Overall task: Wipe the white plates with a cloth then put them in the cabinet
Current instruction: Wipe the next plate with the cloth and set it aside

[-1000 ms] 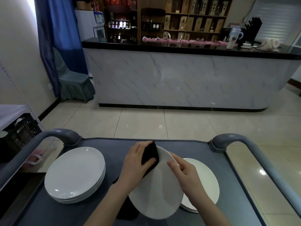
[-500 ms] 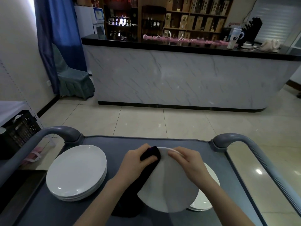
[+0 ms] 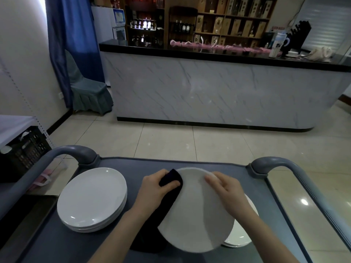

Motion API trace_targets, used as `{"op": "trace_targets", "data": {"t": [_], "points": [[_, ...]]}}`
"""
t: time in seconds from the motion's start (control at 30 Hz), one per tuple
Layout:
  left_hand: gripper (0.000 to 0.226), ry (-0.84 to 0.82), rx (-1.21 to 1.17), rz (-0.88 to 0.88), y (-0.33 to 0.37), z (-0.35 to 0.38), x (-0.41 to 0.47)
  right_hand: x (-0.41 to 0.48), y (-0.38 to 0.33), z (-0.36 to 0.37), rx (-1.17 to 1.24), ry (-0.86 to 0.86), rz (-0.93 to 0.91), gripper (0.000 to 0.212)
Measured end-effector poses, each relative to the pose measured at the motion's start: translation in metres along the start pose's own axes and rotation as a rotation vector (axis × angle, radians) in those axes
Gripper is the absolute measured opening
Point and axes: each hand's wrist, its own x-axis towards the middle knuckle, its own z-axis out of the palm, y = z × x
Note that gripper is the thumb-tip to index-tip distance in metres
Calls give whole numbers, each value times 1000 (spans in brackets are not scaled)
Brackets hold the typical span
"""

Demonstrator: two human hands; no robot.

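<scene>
Wiping step in hand: left hand [image 3: 153, 188] pinches black cloth [image 3: 171, 184] against the left rim of the tilted white plate [image 3: 195, 215]; right hand [image 3: 226, 192] grips its far rim, above the plate stack [image 3: 241, 239] at the near-right of the trolley [image 3: 190, 161]. Next, likely: finish wiping, find cabinet, unseen here.

A restaurant bar: well beyond the left hand [image 3: 153, 190] stands a marble-fronted bar counter [image 3: 209, 92], backed by bottle shelves [image 3: 182, 25].

Bare forearms [image 3: 121, 232], left grip [image 3: 155, 190], right grip [image 3: 228, 192]
</scene>
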Motion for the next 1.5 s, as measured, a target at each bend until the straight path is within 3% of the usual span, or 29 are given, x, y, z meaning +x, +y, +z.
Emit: {"op": "trace_targets", "data": {"t": [0.07, 0.13, 0.3, 0.37, 0.53, 0.67, 0.77, 0.93, 1.1, 1.17, 1.37, 1.5], "points": [[21, -146, 65, 43, 7, 2, 3, 1, -4, 6, -113, -126, -57, 21], [22, -150, 89, 28, 7, 3, 3, 3, -6, 6, -100, -125, -58, 20], [13, 233, -102, -182, -7, 7, -10, 2, -4, 8, 328, 310, 150, 35], [16, 310, -198, -276, -6, 14, -16, 0, -4, 15, 399, 341, 206, 42], [20, 327, -192, -231, -4, 2, -14, 1, -3, -7, 192, 81, 107, 14], [24, 99, 7, -80, 7, -5, -4, 15, -13, -15, -122, -187, -4, 3], [26, -62, 96, -12, 13, 0, 0, 19, -16, 0, -268, -312, -101, 12], [28, 74, 58, -72, 6, 7, -6, 14, -3, 7, -85, -142, -80, 21], [23, 332, -58, -231, -5, 14, -21, -1, 8, 16, 292, 266, 152, 23], [24, 352, -80, -270, -6, 15, -23, -5, 9, 19, 348, 335, 207, 24], [22, 158, -27, -126, 6, 4, -6, 3, 9, -2, 152, 134, 33, 21], [19, -145, 121, 33, 21, 10, 7, 6, 0, 4, -102, -149, -129, 24]]}}
